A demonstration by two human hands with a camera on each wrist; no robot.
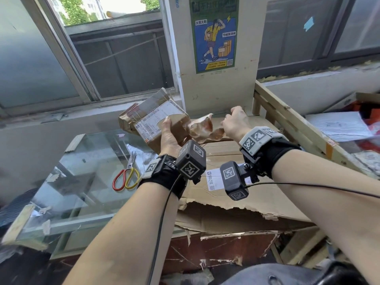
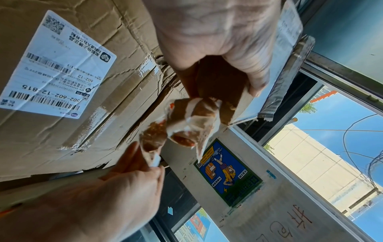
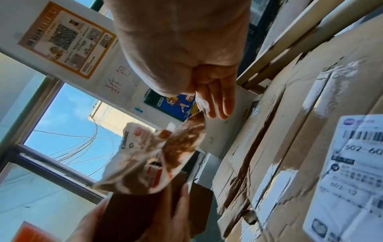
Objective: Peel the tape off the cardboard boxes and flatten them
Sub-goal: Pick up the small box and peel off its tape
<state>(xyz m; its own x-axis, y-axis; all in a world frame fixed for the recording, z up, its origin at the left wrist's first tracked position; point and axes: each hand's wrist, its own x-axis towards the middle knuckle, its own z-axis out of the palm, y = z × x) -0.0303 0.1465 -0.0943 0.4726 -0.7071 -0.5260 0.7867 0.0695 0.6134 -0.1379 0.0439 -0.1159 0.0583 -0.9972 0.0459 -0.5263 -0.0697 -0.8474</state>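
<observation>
left grip (image 1: 169,134): curled round small cardboard box (image 1: 158,118), held up
right grip (image 1: 234,120): pinching crumpled tape strip (image 1: 202,128), one end on the box
scissors (image 1: 126,175): on glass worktop (image 1: 82,182)

The large flattened brown cardboard sheet (image 1: 236,194) with its white shipping label serves as landmark. Left of it, red-and-yellow-handled scissors (image 1: 126,175) lie on the glass-topped counter (image 1: 82,182). Right of it, a slanted pale wooden rail (image 1: 287,120) blocks passage. Beyond it stands a cream pillar (image 1: 218,89).

Small labelled cardboard box (image 1: 159,120) held tilted midair; crumpled peeled tape (image 1: 203,128) trailing off it.
</observation>
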